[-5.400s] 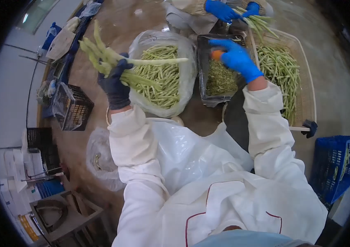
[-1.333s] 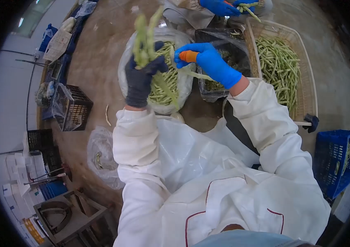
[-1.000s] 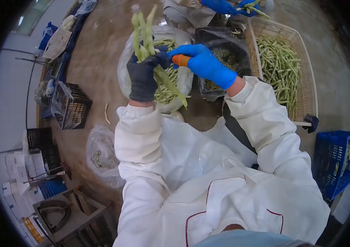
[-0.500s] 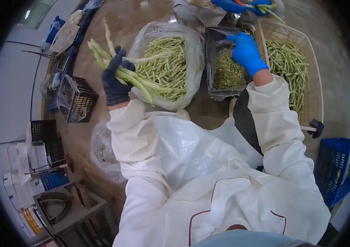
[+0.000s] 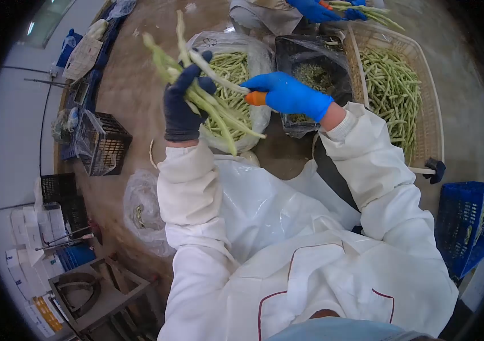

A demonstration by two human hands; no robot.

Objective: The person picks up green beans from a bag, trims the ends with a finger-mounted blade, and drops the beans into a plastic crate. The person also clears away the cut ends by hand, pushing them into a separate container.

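Observation:
My left hand (image 5: pixel 181 108), in a dark glove, is closed round a bunch of long green beans (image 5: pixel 219 115) that stick out on both sides of the fist. In a blue glove, my right hand (image 5: pixel 300 98) grips an orange-handled tool (image 5: pixel 256 98); its working end cannot be made out. The fingers of that hand are at the end of a pale bean (image 5: pixel 217 73) from the bunch. Below both hands, a clear plastic bag (image 5: pixel 263 59) holds many short cut bean pieces (image 5: pixel 232 67).
Right of the bag stands a black plastic-lined crate (image 5: pixel 294 46) with green trimmings (image 5: pixel 315 78). Beside it, a beige crate (image 5: pixel 431 79) holds cut beans. Opposite, a co-worker's blue-gloved hands (image 5: pixel 317 10) hold beans. A blue crate (image 5: pixel 458 227) and dark crate (image 5: pixel 107 143) stand at the sides.
My right hand has moved left from over the black crate to the beans, and the orange handle now shows in it. My left hand has shifted right with the bunch.

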